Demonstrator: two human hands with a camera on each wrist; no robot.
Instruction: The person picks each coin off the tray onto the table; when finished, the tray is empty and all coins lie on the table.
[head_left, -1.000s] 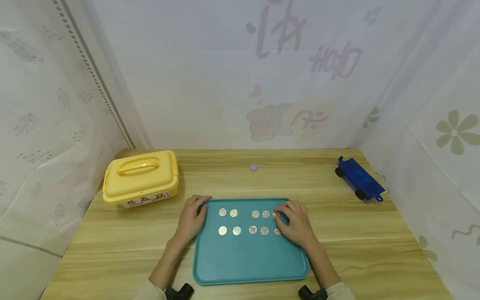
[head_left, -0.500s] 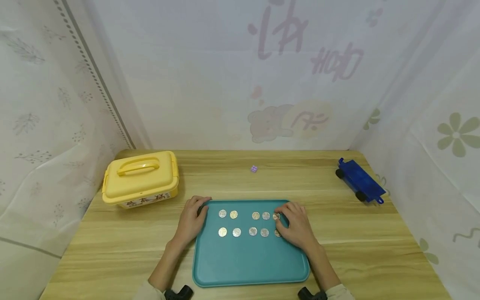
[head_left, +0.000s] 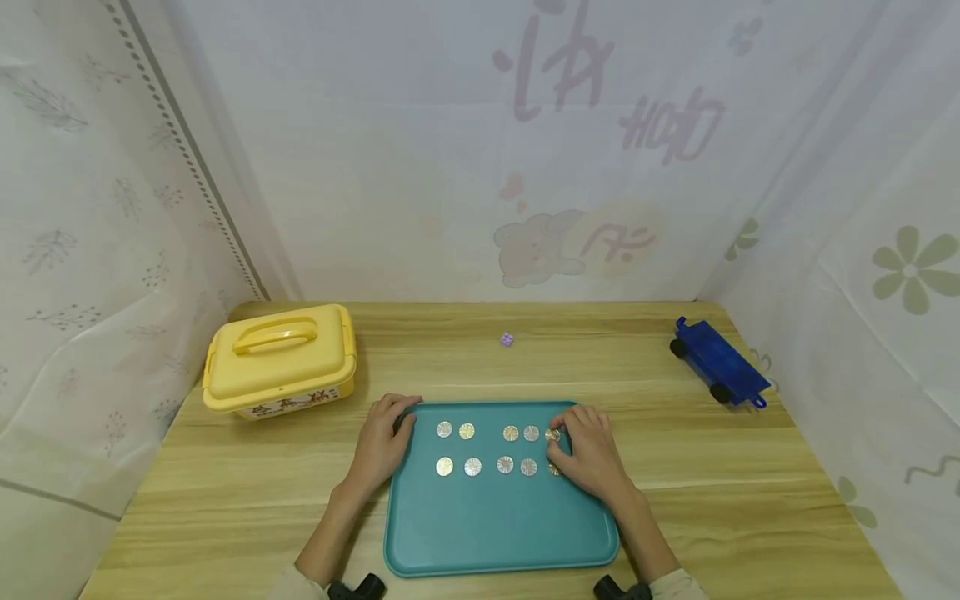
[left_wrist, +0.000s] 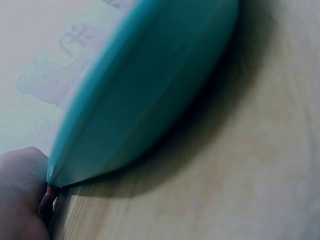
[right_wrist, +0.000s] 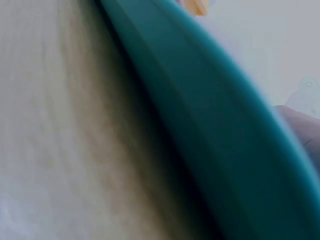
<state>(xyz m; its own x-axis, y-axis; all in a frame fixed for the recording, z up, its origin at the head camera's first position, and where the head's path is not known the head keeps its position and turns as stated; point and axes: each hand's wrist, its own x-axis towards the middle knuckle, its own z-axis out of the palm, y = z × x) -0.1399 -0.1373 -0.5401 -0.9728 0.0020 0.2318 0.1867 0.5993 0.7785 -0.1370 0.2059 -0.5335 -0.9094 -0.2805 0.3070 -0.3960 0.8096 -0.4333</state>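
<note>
Coins (head_left: 505, 465) lie in lower-centre rows, relaxed left hand (head_left: 381, 442) seemingly steadying their tray (head_left: 495, 533), right hand (head_left: 592, 454) at one, grip unclear.

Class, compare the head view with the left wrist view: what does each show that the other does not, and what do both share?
Only the head view shows the yellow plastic handled box, the blue wheeled cart, the small purple piece, the right hand and two rows of round gold and silver discs.
Only the left wrist view gives a close, low look at the outer side of the teal rectangular tray.
Both show the tray, the left hand, the wood-grain table and the pale cloth with a bear print.
</note>
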